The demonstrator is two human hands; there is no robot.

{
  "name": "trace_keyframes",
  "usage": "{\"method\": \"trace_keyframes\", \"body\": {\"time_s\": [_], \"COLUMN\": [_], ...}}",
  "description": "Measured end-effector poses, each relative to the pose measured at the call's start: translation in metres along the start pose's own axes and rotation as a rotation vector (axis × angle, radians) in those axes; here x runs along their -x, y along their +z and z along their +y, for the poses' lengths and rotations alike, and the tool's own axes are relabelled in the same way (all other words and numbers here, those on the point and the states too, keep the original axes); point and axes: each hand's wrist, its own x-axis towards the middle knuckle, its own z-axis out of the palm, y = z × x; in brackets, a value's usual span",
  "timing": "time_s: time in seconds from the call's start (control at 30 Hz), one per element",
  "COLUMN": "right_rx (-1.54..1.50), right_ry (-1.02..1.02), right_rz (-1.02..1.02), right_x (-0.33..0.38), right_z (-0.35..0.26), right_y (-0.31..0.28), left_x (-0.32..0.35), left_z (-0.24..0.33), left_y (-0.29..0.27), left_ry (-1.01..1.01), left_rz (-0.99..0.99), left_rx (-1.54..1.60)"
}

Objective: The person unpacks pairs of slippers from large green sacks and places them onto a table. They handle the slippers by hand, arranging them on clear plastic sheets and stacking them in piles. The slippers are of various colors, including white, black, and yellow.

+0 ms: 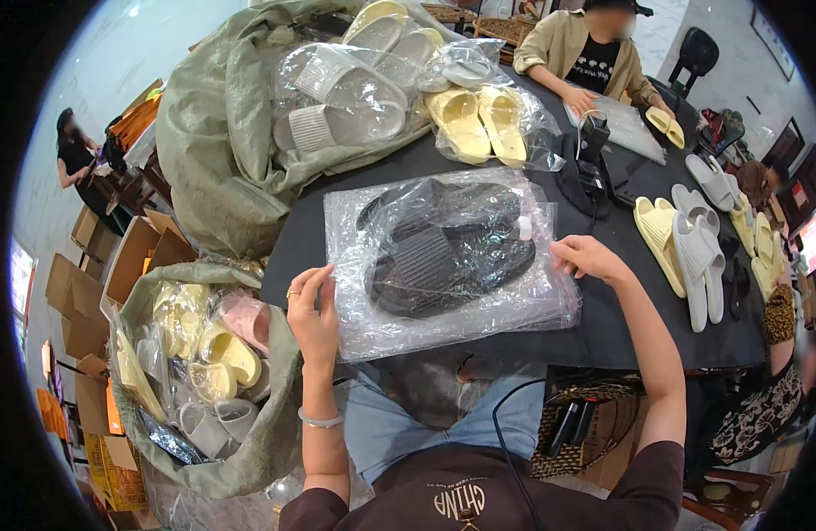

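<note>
Far left, below the table edge: an open green woven sack (pixel 249 442) stuffed with bagged slippers in yellow, pink and grey, cardboard cartons (pixel 129 261) behind it. Left hand (pixel 312 320) at the near-left edge of a clear plastic bag (pixel 443 265), fingers curled loosely against that edge, pinching or merely pressing it, hard to say through the glare. Inside the bag, a pair of black ribbed slippers (pixel 443 252), stacked and overlapping, long axis running across the table from near-left up toward far-right, soles and strap ridges showing through the film. Bag flat on the black table (pixel 603 327), straight ahead, spanning between both hands and about equally near to each. Right hand (pixel 588 257) at the bag's right edge, fingertips bent down onto the plastic, apparently gripping its rim. Further back, bagged yellow slippers (pixel 479 124) and grey ones (pixel 337 102) on a second green sack. Right: loose cream and white slippers (pixel 687 252) in a row, another person's hands beyond.
</note>
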Motion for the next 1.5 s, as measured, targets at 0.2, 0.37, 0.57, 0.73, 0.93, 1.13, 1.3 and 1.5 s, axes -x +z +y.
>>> {"method": "trace_keyframes", "body": {"time_s": [0.2, 0.37, 0.57, 0.73, 0.93, 1.13, 1.3, 1.5], "right_rx": [-0.156, -0.077, -0.401, -0.141, -0.074, -0.001, -0.197, -0.654], "right_ry": [-0.035, -0.301, -0.144, 0.161, 0.048, -0.111, -0.306, -0.417], "right_rz": [0.097, 0.327, 0.302, -0.162, -0.459, -0.41, -0.319, -0.472], "right_x": [0.005, -0.014, -0.002, 0.027, 0.041, 0.033, 0.03, 0.005], "right_z": [-0.01, 0.005, -0.003, -0.003, 0.004, -0.01, -0.008, 0.011], "right_y": [0.005, -0.003, -0.015, -0.022, -0.007, 0.01, 0.001, 0.013], "left_x": [0.004, 0.004, 0.009, 0.011, 0.01, 0.007, 0.004, 0.007], "left_z": [-0.005, -0.012, -0.022, -0.024, -0.023, -0.019, -0.023, -0.018], "left_y": [0.001, 0.005, 0.006, 0.005, 0.006, 0.0, -0.007, -0.004], "left_ry": [0.059, 0.114, 0.025, 0.07, 0.071, 0.077, 0.124, 0.11], "left_rz": [0.039, 0.054, 0.028, 0.034, 0.016, 0.024, 0.022, 0.038], "left_rx": [-0.006, -0.027, -0.04, -0.073, -0.058, -0.057, -0.115, -0.065]}}
